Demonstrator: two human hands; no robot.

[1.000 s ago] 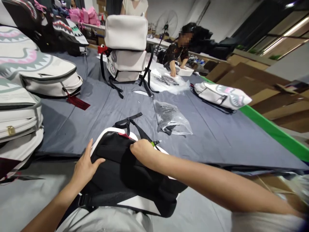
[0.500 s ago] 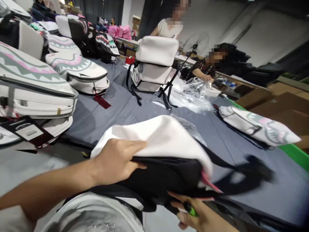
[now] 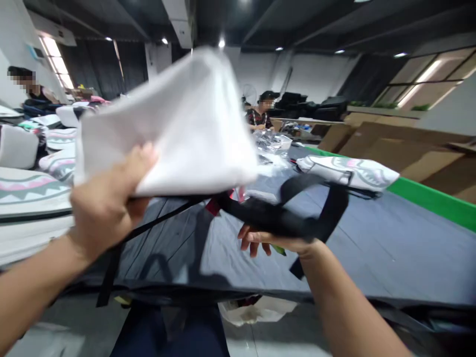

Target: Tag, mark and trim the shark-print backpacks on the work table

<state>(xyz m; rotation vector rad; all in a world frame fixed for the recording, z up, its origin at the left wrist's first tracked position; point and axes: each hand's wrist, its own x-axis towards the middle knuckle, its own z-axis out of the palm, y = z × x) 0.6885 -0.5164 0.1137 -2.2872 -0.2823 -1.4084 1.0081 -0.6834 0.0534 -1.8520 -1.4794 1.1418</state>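
Observation:
A white bag [image 3: 186,129] with black straps hangs tilted in the air above the table, blurred by motion. My left hand [image 3: 111,203] grips its lower left edge, thumb on the white face and fingers underneath. Under the black straps [image 3: 282,213] at the bag's right is my right hand [image 3: 271,240], palm partly up and fingers apart. Something green [image 3: 278,250] shows by that hand, partly hidden; it looks like a small tool. A red tag [image 3: 213,206] dangles below the bag.
White patterned backpacks [image 3: 31,193] are piled at the left. Another patterned bag [image 3: 349,171] lies at the right by a green edge [image 3: 431,204], with cardboard boxes [image 3: 401,148] beyond. Clear plastic [image 3: 271,141] and a seated person [image 3: 260,114] are behind the grey table [image 3: 375,248].
The bag has risen from low at the table's front edge into the air, with my left hand on it. My right hand has moved up under the straps. The view has tilted upward.

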